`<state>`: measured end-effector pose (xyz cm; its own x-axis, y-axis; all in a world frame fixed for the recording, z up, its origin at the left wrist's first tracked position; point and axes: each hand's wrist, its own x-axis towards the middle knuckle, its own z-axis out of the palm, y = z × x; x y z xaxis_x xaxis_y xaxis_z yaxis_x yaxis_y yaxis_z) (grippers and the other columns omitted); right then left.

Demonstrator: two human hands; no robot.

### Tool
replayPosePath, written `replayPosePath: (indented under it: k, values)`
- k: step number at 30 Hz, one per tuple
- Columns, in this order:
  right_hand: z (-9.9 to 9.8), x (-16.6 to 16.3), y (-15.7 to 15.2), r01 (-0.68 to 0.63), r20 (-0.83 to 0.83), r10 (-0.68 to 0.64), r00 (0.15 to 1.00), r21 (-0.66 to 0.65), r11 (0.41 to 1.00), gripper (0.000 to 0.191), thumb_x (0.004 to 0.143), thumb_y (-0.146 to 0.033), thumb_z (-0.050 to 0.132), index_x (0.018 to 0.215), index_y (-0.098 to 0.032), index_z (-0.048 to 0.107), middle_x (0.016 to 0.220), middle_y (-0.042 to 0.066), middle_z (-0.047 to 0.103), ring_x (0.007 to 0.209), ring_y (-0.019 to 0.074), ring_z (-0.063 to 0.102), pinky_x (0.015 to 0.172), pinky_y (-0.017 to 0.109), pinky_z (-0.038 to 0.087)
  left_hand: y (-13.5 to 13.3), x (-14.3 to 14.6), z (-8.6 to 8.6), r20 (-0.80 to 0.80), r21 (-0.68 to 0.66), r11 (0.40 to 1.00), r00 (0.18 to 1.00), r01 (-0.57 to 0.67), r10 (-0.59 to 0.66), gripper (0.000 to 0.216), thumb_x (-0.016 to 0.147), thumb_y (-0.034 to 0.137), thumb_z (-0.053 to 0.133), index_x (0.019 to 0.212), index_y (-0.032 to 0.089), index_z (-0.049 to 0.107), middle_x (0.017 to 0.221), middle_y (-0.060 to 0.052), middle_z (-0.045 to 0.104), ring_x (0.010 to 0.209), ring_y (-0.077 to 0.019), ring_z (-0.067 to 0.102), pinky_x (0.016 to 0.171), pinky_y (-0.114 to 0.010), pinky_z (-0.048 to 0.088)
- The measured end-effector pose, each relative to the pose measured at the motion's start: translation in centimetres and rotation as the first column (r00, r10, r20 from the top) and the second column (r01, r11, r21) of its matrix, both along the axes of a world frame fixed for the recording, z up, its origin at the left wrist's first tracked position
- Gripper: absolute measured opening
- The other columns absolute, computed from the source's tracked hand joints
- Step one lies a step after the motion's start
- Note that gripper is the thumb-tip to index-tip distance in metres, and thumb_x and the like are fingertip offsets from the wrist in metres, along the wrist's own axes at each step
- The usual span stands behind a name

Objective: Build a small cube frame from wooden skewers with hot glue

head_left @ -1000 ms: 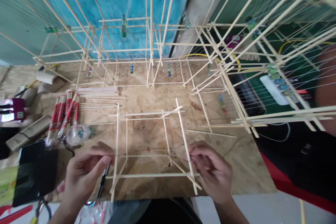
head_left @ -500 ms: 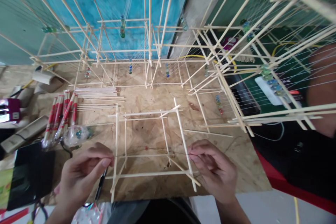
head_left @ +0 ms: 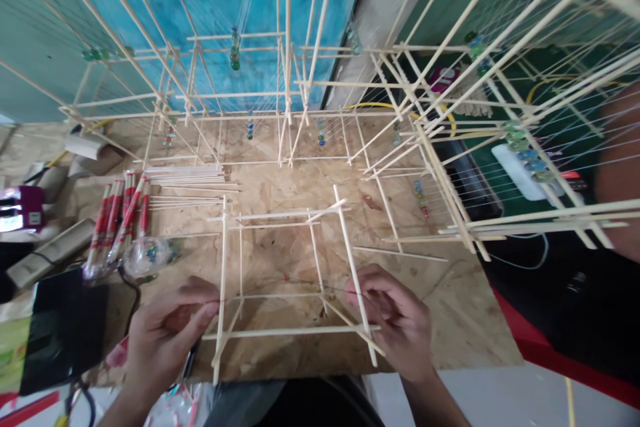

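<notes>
Head view: OSB board (head_left: 440, 300); skewer frames (head_left: 235, 95) beyond; turquoise wall (head_left: 150, 13) behind.

The person at the bench works bare-handed: the left hand (head_left: 167, 340) and right hand (head_left: 393, 323) have slim fingers and short, trimmed nails. Both forearms (head_left: 435, 403) are bare as well, down to the bottom of the view. Below the chest there's a black garment (head_left: 310, 410), with a stretch of grey fabric (head_left: 240, 403) beside it.
</notes>
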<state>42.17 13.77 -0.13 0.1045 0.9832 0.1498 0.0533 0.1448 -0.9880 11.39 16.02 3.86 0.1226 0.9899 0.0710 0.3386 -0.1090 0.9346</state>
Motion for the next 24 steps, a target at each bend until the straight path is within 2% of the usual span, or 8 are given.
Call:
replayPosePath:
  k: [7,16,19,24]
  values:
    - [0.2,-0.3,0.3,0.026,-0.032,-0.027,0.999,-0.042,0.999,0.006,0.090,-0.024,0.076,0.085,-0.026,0.074,0.079,0.002,0.070,0.070,0.0173,0.066,0.057,0.025,0.052,0.1,0.0,-0.9,0.009,0.017,1.000,1.000,-0.008,0.008,0.007,0.087,0.020,0.077,0.087,0.024,0.082,0.072,-0.003,0.077,0.070,-0.0179,0.072,0.066,-0.023,0.057]
    - [0.0,-0.9,0.6,0.069,-0.096,-0.076,0.992,-0.071,0.995,0.008,0.088,-0.028,0.078,0.081,-0.025,0.074,0.076,0.002,0.071,0.063,0.0155,0.066,0.051,0.023,0.050,0.3,0.3,-1.8,0.109,-0.021,1.000,0.994,-0.001,0.003,0.008,0.086,0.027,0.079,0.080,0.023,0.083,0.066,-0.005,0.074,0.062,-0.0190,0.068,0.059,-0.026,0.056]
    - [-0.1,-1.0,0.6,0.082,-0.110,-0.090,0.990,-0.078,0.994,0.010,0.086,-0.029,0.080,0.079,-0.025,0.075,0.075,0.002,0.071,0.064,0.0159,0.066,0.050,0.023,0.050,0.3,0.4,-2.0,0.147,-0.026,1.000,0.989,0.008,-0.004,0.005,0.085,0.027,0.080,0.084,0.024,0.084,0.066,-0.005,0.074,0.062,-0.0192,0.068,0.059,-0.027,0.056]
    - [-0.3,-1.1,0.5,0.078,-0.153,-0.089,0.984,-0.078,0.994,0.007,0.086,-0.027,0.080,0.081,-0.025,0.076,0.075,0.002,0.071,0.062,0.0144,0.064,0.051,0.022,0.049,0.2,0.2,-2.1,0.142,-0.068,0.998,0.990,0.015,-0.005,0.009,0.085,0.030,0.080,0.080,0.023,0.084,0.068,-0.006,0.075,0.063,-0.0204,0.069,0.057,-0.029,0.056]
